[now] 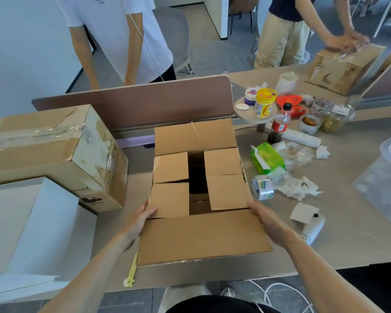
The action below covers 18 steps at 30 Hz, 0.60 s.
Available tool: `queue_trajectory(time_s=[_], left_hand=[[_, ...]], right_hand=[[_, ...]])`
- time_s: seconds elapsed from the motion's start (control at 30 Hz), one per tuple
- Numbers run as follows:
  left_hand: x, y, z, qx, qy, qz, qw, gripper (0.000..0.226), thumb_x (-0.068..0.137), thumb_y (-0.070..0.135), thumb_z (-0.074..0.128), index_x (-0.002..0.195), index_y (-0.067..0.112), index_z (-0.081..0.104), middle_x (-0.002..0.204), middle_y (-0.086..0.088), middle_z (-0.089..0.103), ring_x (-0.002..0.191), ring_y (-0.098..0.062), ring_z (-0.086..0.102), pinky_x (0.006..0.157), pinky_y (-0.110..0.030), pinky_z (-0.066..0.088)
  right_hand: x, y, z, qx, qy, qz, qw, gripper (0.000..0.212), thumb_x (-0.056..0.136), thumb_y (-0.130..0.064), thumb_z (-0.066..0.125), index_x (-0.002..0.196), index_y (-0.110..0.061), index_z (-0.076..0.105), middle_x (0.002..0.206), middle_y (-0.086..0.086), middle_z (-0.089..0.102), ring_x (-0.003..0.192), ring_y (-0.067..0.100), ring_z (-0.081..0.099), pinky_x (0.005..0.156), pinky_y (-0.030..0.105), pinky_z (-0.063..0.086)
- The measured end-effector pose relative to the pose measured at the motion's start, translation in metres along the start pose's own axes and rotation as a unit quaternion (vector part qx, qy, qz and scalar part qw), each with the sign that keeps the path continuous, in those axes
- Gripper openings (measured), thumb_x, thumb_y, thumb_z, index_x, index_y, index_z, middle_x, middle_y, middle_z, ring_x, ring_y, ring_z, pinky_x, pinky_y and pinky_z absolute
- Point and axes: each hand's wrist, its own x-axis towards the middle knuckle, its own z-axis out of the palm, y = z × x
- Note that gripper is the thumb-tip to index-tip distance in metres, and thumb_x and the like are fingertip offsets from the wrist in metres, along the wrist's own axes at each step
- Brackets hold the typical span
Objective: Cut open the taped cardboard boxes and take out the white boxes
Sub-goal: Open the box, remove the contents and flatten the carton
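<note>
So the open cardboard box sits mid-table with its flaps folded out. The person has the left hand and right hand flat against its sides, fingers straight and together. A taped cardboard box stands just left, with a white box nearer the person.

It was an office, open-plan by the look of it. A long pale counter ran across the frame, split at centre by a low brown divider screen, with a second screen at the right edge. At the top a grey padded chair stood on grey carpet. A white power strip lay right of centre, and white cables trailed under the counter at the bottom.
</note>
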Motion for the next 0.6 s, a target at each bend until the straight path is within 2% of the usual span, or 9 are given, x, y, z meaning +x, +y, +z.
queue_trajectory(time_s=[0.07,0.13,0.23,0.27,0.33,0.4,0.47,0.5,0.6], left_hand=[[-0.009,0.012,-0.003,-0.024,0.007,0.014,1.000,0.045,0.092,0.058,0.051,0.126,0.029,0.056,0.121,-0.011,0.065,0.101,-0.019,0.064,0.084,-0.033,0.049],[-0.017,0.023,-0.009,-0.086,0.010,0.021,0.996,0.058,0.092,0.068,0.045,0.120,0.022,0.064,0.115,-0.011,0.067,0.100,-0.021,0.063,0.085,-0.034,0.048],[-0.028,0.047,-0.015,-0.127,0.020,0.079,0.989,0.068,0.094,0.074,0.022,0.134,0.029,0.053,0.123,-0.001,0.063,0.116,-0.026,0.057,0.099,-0.047,0.041],[-0.034,0.058,-0.015,-0.128,0.018,0.108,0.986,0.067,0.094,0.072,0.017,0.137,0.032,0.049,0.125,0.000,0.064,0.117,-0.027,0.059,0.098,-0.047,0.043],[-0.043,0.077,-0.016,-0.144,0.008,0.175,0.974,0.068,0.096,0.068,0.018,0.142,0.029,0.048,0.124,-0.002,0.066,0.107,-0.023,0.065,0.084,-0.037,0.052],[-0.052,0.093,-0.017,-0.190,-0.009,0.233,0.954,0.064,0.095,0.066,0.036,0.143,0.026,0.052,0.118,-0.003,0.064,0.095,-0.017,0.062,0.074,-0.027,0.050],[-0.058,0.104,-0.019,-0.195,-0.030,0.278,0.940,0.045,0.096,0.054,0.050,0.136,0.035,0.059,0.125,-0.001,0.062,0.107,-0.020,0.057,0.087,-0.032,0.048],[-0.058,0.108,-0.019,-0.179,-0.045,0.298,0.937,0.038,0.098,0.040,0.046,0.134,0.040,0.059,0.130,0.002,0.062,0.116,-0.019,0.058,0.093,-0.033,0.051],[-0.065,0.125,-0.021,-0.096,-0.038,0.331,0.938,0.055,0.089,0.016,0.051,0.139,0.040,0.049,0.131,0.008,0.063,0.122,-0.013,0.059,0.095,-0.030,0.054]], right_hand=[[-0.005,-0.008,-0.006,0.027,0.006,-0.013,1.000,0.028,0.097,-0.047,0.050,0.117,-0.035,0.066,0.107,-0.007,0.072,0.102,0.011,0.065,0.095,0.033,0.046],[-0.010,-0.020,-0.013,0.052,0.007,-0.051,0.997,0.023,0.092,-0.046,0.060,0.109,-0.032,0.068,0.104,-0.007,0.072,0.102,0.011,0.064,0.092,0.034,0.044],[-0.013,-0.041,-0.022,0.068,-0.001,-0.084,0.994,0.084,0.045,-0.086,0.069,0.120,-0.049,0.059,0.128,-0.013,0.062,0.119,0.013,0.056,0.099,0.043,0.036],[-0.017,-0.050,-0.022,0.066,-0.006,-0.103,0.992,0.087,0.045,-0.089,0.066,0.123,-0.054,0.055,0.132,-0.016,0.060,0.121,0.011,0.055,0.099,0.043,0.035],[-0.023,-0.071,-0.023,0.061,-0.031,-0.138,0.988,0.056,0.073,-0.075,0.058,0.126,-0.059,0.051,0.130,-0.020,0.061,0.116,0.010,0.058,0.094,0.038,0.041],[-0.026,-0.085,-0.027,0.063,-0.032,-0.176,0.982,0.033,0.092,-0.048,0.052,0.125,-0.056,0.053,0.121,-0.016,0.065,0.099,0.010,0.063,0.083,0.035,0.048],[-0.030,-0.097,-0.030,0.065,-0.003,-0.202,0.977,0.041,0.085,-0.037,0.059,0.125,-0.044,0.053,0.117,-0.003,0.066,0.089,0.012,0.064,0.075,0.035,0.051],[-0.032,-0.103,-0.031,0.058,0.009,-0.214,0.975,0.046,0.079,-0.036,0.061,0.124,-0.038,0.053,0.119,0.000,0.065,0.089,0.014,0.064,0.076,0.039,0.053],[-0.035,-0.116,-0.034,0.003,0.027,-0.242,0.970,0.051,0.076,-0.034,0.068,0.124,-0.037,0.052,0.116,-0.008,0.067,0.103,0.019,0.065,0.089,0.051,0.053]])
